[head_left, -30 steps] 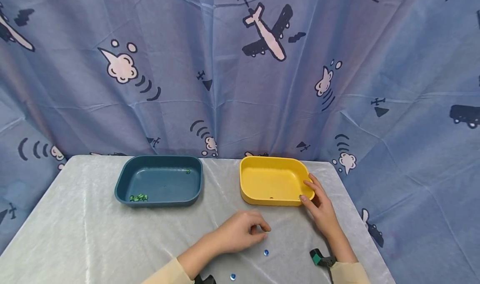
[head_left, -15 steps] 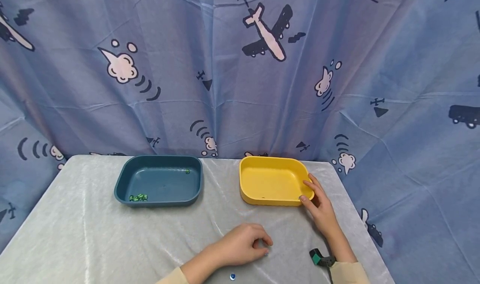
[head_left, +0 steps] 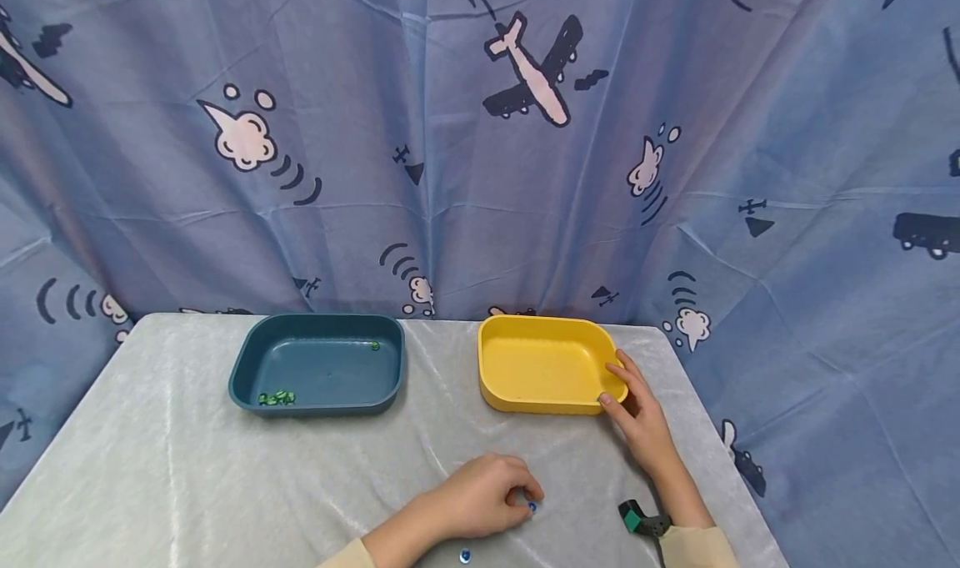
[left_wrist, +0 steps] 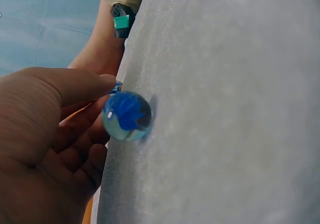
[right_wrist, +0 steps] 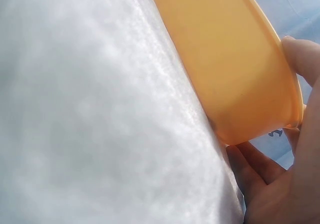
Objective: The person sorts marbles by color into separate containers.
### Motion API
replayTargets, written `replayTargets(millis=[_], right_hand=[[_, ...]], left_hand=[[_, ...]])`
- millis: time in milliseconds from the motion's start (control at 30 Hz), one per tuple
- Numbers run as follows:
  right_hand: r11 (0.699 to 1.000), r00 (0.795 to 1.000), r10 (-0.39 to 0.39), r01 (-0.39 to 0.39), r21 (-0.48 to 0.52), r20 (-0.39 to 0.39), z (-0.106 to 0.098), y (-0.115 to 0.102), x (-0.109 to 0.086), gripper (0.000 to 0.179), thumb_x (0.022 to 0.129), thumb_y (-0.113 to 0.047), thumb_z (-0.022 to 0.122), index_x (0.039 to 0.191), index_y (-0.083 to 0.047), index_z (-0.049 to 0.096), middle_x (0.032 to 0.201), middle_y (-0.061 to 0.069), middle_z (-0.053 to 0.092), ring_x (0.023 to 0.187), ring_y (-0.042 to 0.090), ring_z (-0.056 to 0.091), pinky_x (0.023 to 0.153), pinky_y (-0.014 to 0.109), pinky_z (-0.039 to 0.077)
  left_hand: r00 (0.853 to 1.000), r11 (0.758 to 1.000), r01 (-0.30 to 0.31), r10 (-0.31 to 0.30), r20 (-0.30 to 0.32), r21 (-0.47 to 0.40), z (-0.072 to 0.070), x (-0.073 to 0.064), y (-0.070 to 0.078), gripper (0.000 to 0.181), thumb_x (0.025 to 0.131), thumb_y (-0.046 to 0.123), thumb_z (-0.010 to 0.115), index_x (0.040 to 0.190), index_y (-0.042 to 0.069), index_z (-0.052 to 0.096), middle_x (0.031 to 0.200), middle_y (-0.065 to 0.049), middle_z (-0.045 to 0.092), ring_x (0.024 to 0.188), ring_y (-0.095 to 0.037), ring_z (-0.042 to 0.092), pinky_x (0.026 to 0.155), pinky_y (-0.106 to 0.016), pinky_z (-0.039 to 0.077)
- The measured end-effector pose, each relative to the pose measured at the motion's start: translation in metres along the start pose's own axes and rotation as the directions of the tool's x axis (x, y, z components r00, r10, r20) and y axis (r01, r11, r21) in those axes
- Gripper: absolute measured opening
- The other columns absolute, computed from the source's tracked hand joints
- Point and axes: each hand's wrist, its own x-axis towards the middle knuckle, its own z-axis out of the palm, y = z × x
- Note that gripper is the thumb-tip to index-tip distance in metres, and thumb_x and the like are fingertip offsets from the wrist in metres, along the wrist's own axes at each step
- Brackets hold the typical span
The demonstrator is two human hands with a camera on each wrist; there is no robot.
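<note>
In the head view, my left hand (head_left: pixel 491 495) is low over the table, with its thumb and fingertips around a blue marble (head_left: pixel 532 508). In the left wrist view this marble (left_wrist: pixel 117 86) shows in part by the thumb tip. A second blue marble (head_left: pixel 465 555) lies on the cloth nearer the front; it looks large in the left wrist view, clear glass with a blue swirl. My right hand (head_left: pixel 645 426) holds the right end of a yellow tray (head_left: pixel 547 405), thumb at the front corner and fingers along the side. The right wrist view shows fingertips low against its wall.
To the left stands a dark teal tray (head_left: pixel 322 408) with several green marbles (head_left: pixel 277 398) in its front left corner and one more green marble (head_left: pixel 375 346) at its back right. A pale cloth covers the table (head_left: pixel 187 468). Behind hangs a blue patterned curtain (head_left: pixel 360 134).
My left hand has come down toward the front and closed around the blue marble. A small dark spot at the yellow tray's front wall slid left and out of sight. My right hand stays put.
</note>
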Motion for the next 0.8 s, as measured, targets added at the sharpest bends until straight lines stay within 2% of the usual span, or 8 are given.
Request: replayTargets(millis=[233, 333, 600, 800], right_hand=[[1.000, 1.000, -0.004, 0.004, 0.013, -0.002, 0.0004, 0.0007, 0.0005, 0.049, 0.108, -0.009, 0.070, 0.155, -0.001, 0.057, 0.181, 0.008, 0.025, 0.163, 0.040, 0.028, 0.111, 0.007, 0.036], [1.000, 1.000, -0.007, 0.007, 0.010, -0.002, 0.0003, 0.0015, 0.0008, 0.049, 0.108, -0.009, 0.069, 0.155, -0.002, 0.057, 0.181, 0.007, 0.025, 0.162, 0.041, 0.027, 0.112, 0.007, 0.036], [1.000, 1.000, -0.001, 0.001, 0.007, -0.004, 0.0005, 0.0023, 0.0004, 0.050, 0.108, -0.011, 0.069, 0.156, -0.001, 0.056, 0.181, 0.007, 0.025, 0.163, 0.042, 0.027, 0.112, 0.006, 0.035], [1.000, 1.000, 0.000, 0.000, 0.006, -0.003, 0.0006, 0.0015, 0.0007, 0.050, 0.109, -0.013, 0.070, 0.155, 0.000, 0.056, 0.181, 0.006, 0.025, 0.163, 0.041, 0.026, 0.112, 0.006, 0.035]], left_hand=[[1.000, 0.999, 0.021, -0.022, 0.017, 0.048, 0.0007, -0.0015, 0.0015, 0.017, 0.094, 0.012, 0.085, 0.109, 0.020, 0.084, 0.098, 0.019, 0.069, 0.077, 0.013, 0.054, 0.073, -0.006, 0.044], [1.000, 0.996, 0.008, -0.009, 0.010, 0.084, 0.0015, -0.0017, 0.0014, 0.018, 0.093, 0.013, 0.086, 0.110, 0.021, 0.085, 0.099, 0.019, 0.070, 0.078, 0.014, 0.053, 0.074, -0.006, 0.044], [0.999, 0.995, -0.054, 0.054, 0.004, 0.083, 0.0027, -0.0012, -0.0005, 0.016, 0.095, 0.011, 0.084, 0.107, 0.021, 0.086, 0.099, 0.019, 0.072, 0.077, 0.013, 0.053, 0.073, -0.003, 0.043], [0.998, 0.995, -0.065, 0.066, -0.014, 0.079, 0.0038, -0.0010, -0.0012, 0.015, 0.095, 0.010, 0.085, 0.105, 0.021, 0.086, 0.098, 0.019, 0.072, 0.077, 0.014, 0.053, 0.073, -0.002, 0.042]])
